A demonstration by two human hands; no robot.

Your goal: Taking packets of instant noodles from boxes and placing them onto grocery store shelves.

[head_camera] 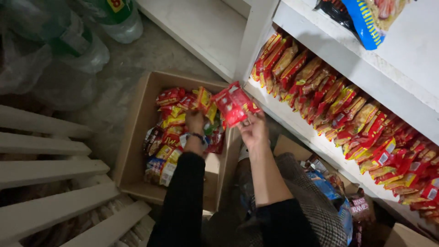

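— While a cardboard box (137,137) is seen from above on the floor, what is held in the hands?

— A red snack packet (233,106) is gripped by the right hand (254,131); its fingers (247,124) are closed on the packet's lower edge, so the packet is raised just above them. A red and yellow packet (204,98) is pinched at the fingertips of the left hand (195,122), just over the box.

— What is found beneath the fingers?

— More red and yellow packets (169,132) are heaped in the box directly under the left fingers. A dark bracelet (199,136) is worn at that wrist, behind them.

— And beyond the right fingers?

— A white shelf (320,146) is set to their far side, where rows of similar packets (356,119) are stood on edge. A blue bag (327,187) is seen nearer the body, behind those fingers.
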